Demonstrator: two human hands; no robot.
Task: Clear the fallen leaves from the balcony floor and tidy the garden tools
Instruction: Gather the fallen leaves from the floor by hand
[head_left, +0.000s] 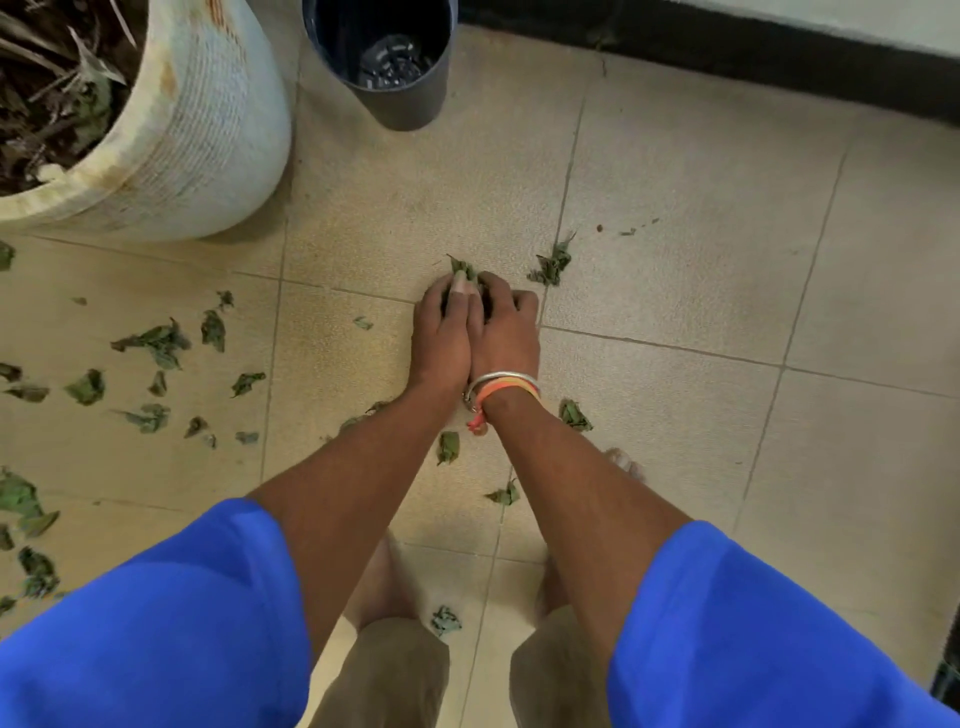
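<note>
Your left hand (442, 335) and right hand (506, 330) press side by side, fingers curled over a leaf clump (461, 267), mostly hidden beneath them.

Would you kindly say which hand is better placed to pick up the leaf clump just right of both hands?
Right, probably. Both hands cup gathered leaves, but the right hand lies beside the leaf clump; the left hand would have to cross over.

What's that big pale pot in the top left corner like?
The pot is large, round and bulging, whitish with fine ribbing and rusty stains below its thick rim. It stands upright on the tiled floor, cut off by the frame, holding dry brown stalks and wilted leaves. A dark bucket stands beside it.
</note>
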